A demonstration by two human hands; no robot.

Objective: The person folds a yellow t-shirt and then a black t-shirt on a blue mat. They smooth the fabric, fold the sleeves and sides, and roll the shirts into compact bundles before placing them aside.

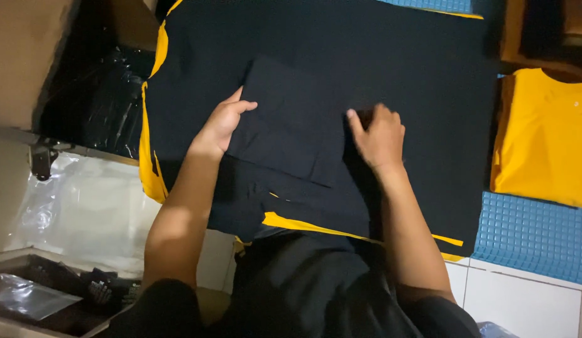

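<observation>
A black garment [316, 69] lies spread flat over yellow cloth [148, 159] whose edge shows at the left and front. On top of it sits a folded black panel [291, 128]. My left hand [223, 124] rests flat on the panel's left edge, fingers together and pointing right. My right hand [380, 136] presses on the panel's right edge with fingers bent into the fabric; whether it pinches the cloth is hard to tell in the dark.
A folded yellow shirt [544, 134] lies at the right on a blue textured mat [535, 235]. Clear plastic bags [84, 206] lie at the left, black wrapped packs [103, 100] above them, and a cardboard box [19, 56] at top left. White floor tiles [522, 303] show at bottom right.
</observation>
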